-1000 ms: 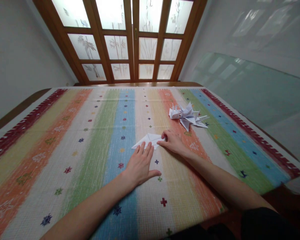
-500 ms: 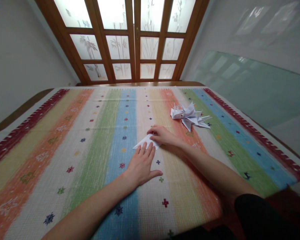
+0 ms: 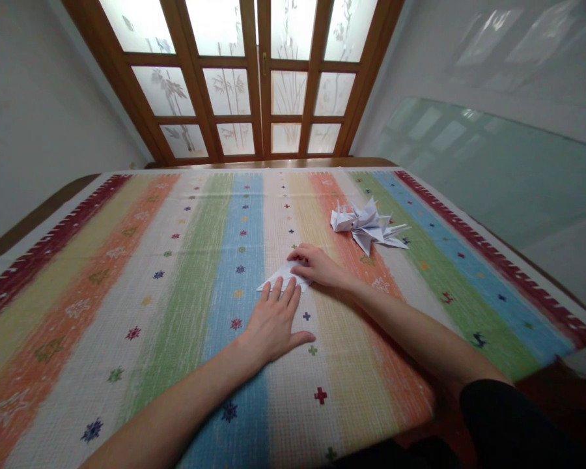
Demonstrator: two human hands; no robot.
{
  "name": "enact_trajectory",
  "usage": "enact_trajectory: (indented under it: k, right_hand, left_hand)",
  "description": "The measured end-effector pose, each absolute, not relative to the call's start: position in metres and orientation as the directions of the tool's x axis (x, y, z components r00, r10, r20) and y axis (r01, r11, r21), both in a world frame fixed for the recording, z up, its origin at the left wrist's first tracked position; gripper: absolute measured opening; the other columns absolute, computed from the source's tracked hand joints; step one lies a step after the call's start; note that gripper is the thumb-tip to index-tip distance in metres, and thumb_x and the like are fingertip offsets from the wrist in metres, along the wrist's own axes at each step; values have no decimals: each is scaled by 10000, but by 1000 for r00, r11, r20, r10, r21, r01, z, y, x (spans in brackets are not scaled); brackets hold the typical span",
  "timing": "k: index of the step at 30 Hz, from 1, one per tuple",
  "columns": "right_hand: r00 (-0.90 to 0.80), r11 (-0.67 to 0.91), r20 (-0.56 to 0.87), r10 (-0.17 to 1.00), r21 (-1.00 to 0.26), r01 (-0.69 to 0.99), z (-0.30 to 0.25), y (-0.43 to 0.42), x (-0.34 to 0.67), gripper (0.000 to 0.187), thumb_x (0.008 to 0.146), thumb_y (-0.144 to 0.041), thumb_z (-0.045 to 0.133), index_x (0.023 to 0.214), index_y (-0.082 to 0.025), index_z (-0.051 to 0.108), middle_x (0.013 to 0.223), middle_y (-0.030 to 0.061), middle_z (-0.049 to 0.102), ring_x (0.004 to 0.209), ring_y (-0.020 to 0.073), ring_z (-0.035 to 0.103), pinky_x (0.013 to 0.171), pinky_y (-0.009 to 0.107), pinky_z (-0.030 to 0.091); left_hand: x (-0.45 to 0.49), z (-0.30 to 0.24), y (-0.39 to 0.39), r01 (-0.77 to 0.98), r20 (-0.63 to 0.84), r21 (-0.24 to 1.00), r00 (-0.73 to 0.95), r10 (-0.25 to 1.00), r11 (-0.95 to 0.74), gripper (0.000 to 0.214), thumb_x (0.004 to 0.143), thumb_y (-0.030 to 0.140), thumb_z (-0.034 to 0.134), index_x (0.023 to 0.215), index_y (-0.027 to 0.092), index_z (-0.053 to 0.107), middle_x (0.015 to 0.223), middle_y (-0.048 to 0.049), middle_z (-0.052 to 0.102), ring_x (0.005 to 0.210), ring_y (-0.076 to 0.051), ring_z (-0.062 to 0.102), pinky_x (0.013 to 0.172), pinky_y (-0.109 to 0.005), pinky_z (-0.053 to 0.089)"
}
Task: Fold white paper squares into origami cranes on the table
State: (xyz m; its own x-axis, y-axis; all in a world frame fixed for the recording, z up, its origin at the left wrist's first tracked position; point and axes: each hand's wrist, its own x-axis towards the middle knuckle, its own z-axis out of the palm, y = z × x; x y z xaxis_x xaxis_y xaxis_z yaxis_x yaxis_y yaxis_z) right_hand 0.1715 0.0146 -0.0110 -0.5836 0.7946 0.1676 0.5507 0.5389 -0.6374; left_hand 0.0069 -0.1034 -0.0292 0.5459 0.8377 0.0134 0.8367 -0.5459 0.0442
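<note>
A small sheet of white paper (image 3: pixel 277 274), folded to a pointed shape, lies flat on the striped cloth in the middle. My left hand (image 3: pixel 275 320) rests on its near edge with fingers outstretched and thumb spread to the right. At the paper's far right side is my right hand (image 3: pixel 317 264), its fingers curled and the thumb bent in against the paper. The fingertips hide part of that corner. Several folded white paper cranes (image 3: pixel 368 225) sit in a cluster beyond my right hand, overlapping one another.
The striped tablecloth (image 3: pixel 190 312) covers most of the wooden table, whose brown edge (image 3: pixel 39 212) shows at the left. Glazed wooden doors (image 3: pixel 264 78) stand behind it. A pale glass panel (image 3: pixel 473 169) leans along the right wall.
The whole view has shifted slightly to the left. Both hands keep nearly the same place on the folded paper, and the cranes have not moved on the cloth.
</note>
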Motion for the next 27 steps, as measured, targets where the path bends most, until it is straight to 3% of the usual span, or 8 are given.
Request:
enact_trajectory:
  k: [3,8,13,17,23,27]
  right_hand:
    - [-586,517,151,796,-673,529,-12,13,172,129,763,-70,607,851,-138,671,802,29,651,724,135,559,691,260,422]
    - [-664,586,170,728,-657,474,-14,21,172,228,794,-102,623,997,-166,706,875,51,694,802,155,600,752,285,443]
    - [-752,665,204,627,-643,380,-21,33,176,144,839,-134,608,823,-170,746,781,47,679,761,147,601,726,278,452]
    - [-772,714,262,579,-621,324,-28,38,182,149,854,-158,615,846,-180,762,822,59,679,780,151,608,732,284,464]
    - [-830,856,333,447,-430,288,-32,40,188,208,905,-184,561,919,-219,766,852,65,685,805,161,579,772,309,445]
    - [-847,904,338,410,-273,329,-34,38,190,202,905,-199,571,936,-249,764,882,63,688,843,179,562,793,329,405]
  left_hand:
    - [7,-28,-103,833,13,52,551,834,-551,938,820,774,346,1470,98,343,1536,-177,337,1419,-397,249,1132,-547,216]
    - [8,-27,-103,834,12,53,549,836,-549,935,822,777,332,1457,91,363,1529,-180,350,1412,-399,263,1130,-546,217]
    - [8,-27,-104,838,23,51,543,839,-544,945,812,786,337,1453,92,364,1528,-187,346,1409,-392,271,1131,-531,227]
    - [7,-27,-103,835,39,50,547,836,-548,932,810,784,345,1440,98,380,1517,-185,361,1395,-399,286,1125,-530,239]
    - [7,-28,-106,847,43,40,528,848,-530,921,812,770,376,1442,99,375,1509,-188,370,1381,-404,305,1128,-535,231]
    - [8,-26,-107,839,62,1,543,838,-544,910,829,758,358,1422,70,398,1487,-218,390,1427,-388,230,1160,-560,131]
